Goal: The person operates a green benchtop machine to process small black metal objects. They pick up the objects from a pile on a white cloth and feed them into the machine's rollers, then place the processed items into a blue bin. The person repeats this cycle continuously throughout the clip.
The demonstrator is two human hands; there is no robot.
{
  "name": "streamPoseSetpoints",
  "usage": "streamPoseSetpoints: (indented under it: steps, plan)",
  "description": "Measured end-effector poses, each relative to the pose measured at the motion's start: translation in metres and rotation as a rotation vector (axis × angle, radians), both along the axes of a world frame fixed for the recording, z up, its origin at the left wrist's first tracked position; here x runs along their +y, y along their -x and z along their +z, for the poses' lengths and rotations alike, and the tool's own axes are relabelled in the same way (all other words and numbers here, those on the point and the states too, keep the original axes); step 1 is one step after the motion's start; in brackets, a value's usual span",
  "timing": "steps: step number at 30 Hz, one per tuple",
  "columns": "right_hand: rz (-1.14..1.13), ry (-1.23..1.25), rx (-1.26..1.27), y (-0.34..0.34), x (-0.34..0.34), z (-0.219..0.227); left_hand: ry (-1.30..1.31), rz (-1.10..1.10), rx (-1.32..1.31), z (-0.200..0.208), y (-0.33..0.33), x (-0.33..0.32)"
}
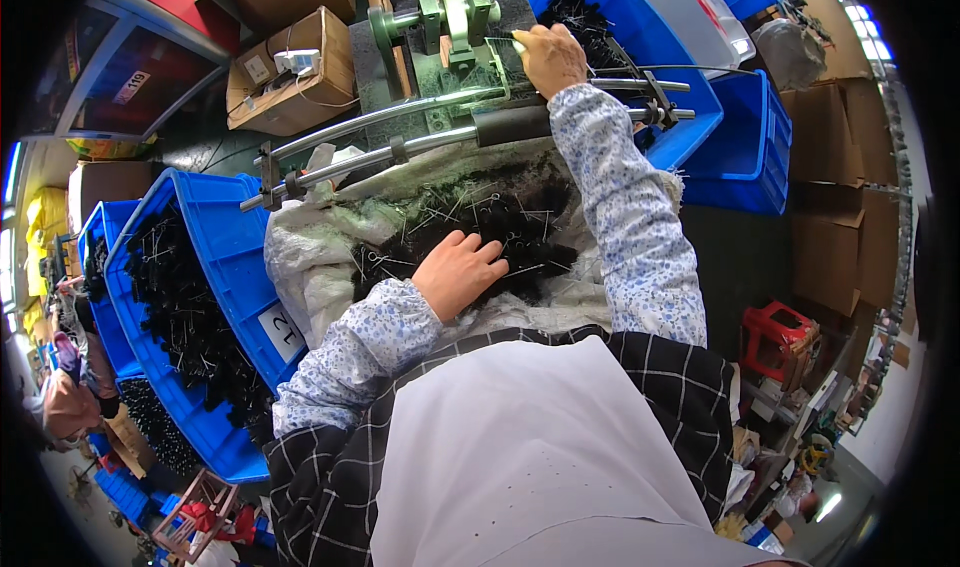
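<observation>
My left hand (460, 272) lies palm down on a heap of black-bristled wire brushes (450, 222), its fingers a little apart. Thin metal stems, some ending in loops, stick out of the heap. The brushes rest in a whitish woven sack cloth (310, 257) spread over my lap. Up at the right side of a green-lit metal machine (455, 27), my right hand (553, 59) is closed in a pinch. A thin wire (498, 40) runs from its fingertips toward the machine; the far end is too small to make out.
Two shiny rails (420, 145) cross in front of the machine. Blue bins (215, 257) with black brushes stand at left, and another blue bin (690, 87) at right. A cardboard box (290, 97) sits behind the rails. Far right is a red stool (770, 342).
</observation>
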State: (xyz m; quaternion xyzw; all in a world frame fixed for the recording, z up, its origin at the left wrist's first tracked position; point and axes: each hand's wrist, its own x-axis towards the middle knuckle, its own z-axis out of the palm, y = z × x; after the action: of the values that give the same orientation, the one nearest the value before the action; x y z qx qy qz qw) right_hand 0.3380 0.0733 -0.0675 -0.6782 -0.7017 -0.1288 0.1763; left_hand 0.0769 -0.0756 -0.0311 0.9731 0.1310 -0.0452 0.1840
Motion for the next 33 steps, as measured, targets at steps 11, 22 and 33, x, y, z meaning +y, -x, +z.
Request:
streamPoseSetpoints:
  steps: [11, 22, 33]
  plan:
    - [-0.201, 0.063, -0.028, -0.006, -0.012, -0.004, 0.724, 0.440, -0.457, 0.043, 0.026, 0.015]
    - [-0.140, 0.037, 0.019, 0.069, 0.008, -0.009, 0.557, 0.414, -0.607, 0.058, 0.033, 0.026]
    - [-0.149, 0.075, -0.085, -0.007, -0.003, -0.009, 0.395, 0.574, -0.748, 0.051, 0.063, 0.047]
